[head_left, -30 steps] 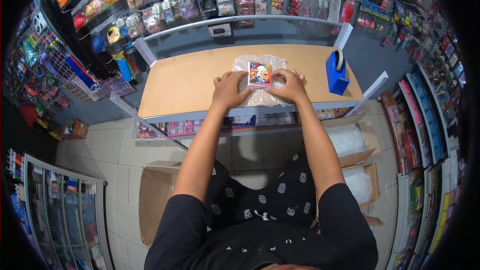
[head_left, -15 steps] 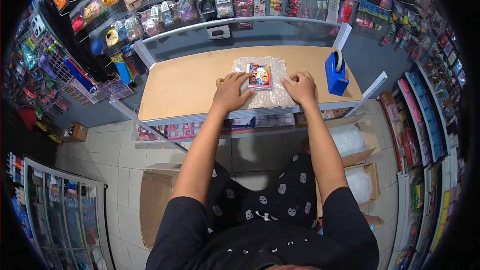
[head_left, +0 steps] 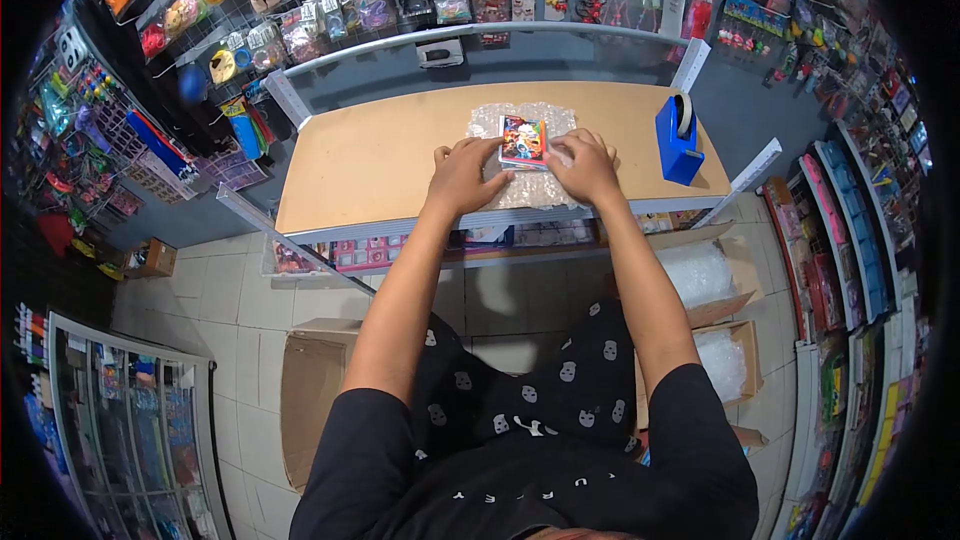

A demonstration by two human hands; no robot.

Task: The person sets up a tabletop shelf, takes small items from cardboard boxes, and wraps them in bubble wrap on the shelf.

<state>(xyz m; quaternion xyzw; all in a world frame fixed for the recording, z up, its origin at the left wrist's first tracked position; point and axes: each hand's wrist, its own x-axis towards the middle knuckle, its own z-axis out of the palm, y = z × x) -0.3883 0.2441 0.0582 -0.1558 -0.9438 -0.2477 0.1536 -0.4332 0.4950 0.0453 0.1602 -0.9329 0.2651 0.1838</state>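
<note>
A small stack of colourful flat cards or cases (head_left: 523, 138), its top piece brightly printed, lies on a sheet of bubble wrap (head_left: 540, 190) on the tabletop. Pale edges of lower pieces show at its near side. My left hand (head_left: 464, 176) holds the stack's left side, fingertips at the edge and thumb at the near left corner. My right hand (head_left: 585, 168) has its fingers bent, with thumb and forefinger against the right side. Under both hands the wrap is partly hidden.
A blue tape dispenser (head_left: 680, 145) stands at the table's right end. Metal uprights and a rail (head_left: 490, 31) frame the wooden tabletop (head_left: 370, 155). Open cardboard boxes with bubble wrap (head_left: 695, 275) sit low at right; another box (head_left: 315, 395) is at left. Hanging goods line the walls.
My right hand has moved left from the wrap's right edge onto the stack's right side. My left hand stays at the left side. The view has shifted slightly.
</note>
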